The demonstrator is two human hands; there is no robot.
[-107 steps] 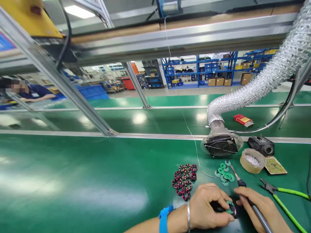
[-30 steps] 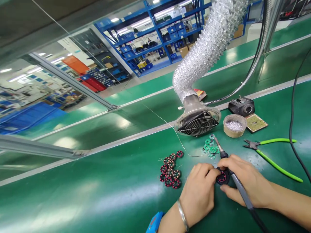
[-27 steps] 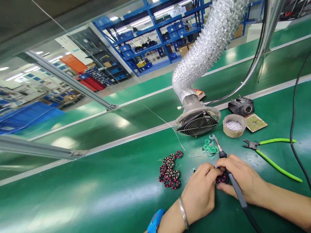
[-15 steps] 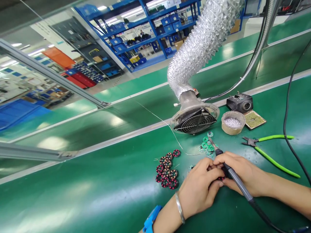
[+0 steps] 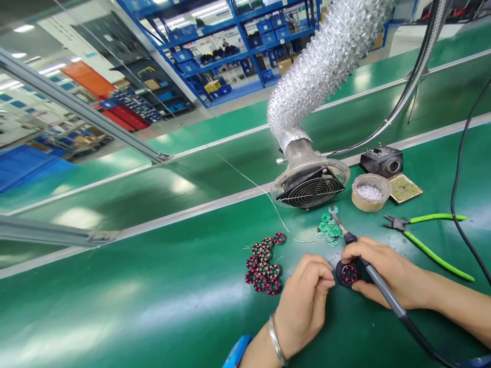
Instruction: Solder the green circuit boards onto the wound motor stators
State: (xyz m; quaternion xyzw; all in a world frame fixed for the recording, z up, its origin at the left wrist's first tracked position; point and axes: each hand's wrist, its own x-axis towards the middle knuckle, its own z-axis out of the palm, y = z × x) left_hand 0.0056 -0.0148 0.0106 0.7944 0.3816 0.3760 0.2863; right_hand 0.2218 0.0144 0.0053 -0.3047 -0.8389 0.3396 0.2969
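My right hand (image 5: 395, 276) is closed around a soldering iron (image 5: 378, 286), its metal tip pointing up and left over small green circuit boards (image 5: 327, 228). The thumb and a finger of that hand also touch a round black holder (image 5: 339, 272) on the bench. In the holder lies a small ring-shaped coil with pink-red windings (image 5: 349, 274). My left hand (image 5: 305, 301) is just left of the holder, apart from it, with fingertips pinched together; whether something is between them is hidden. Several similar ring coils (image 5: 263, 267) are grouped farther left.
A fume extractor (image 5: 312, 189) on a silver duct hangs over the back of the green bench (image 5: 161, 286). Cutters with green handles (image 5: 425, 248), a round tub of silvery bits (image 5: 370, 193), a black iron stand (image 5: 383, 161) and solder wire (image 5: 274, 207) lie around.
My left hand has drawn back to the left from the holder, uncovering the coil in it. The right hand stays in place with the soldering iron. The view has shifted slightly.
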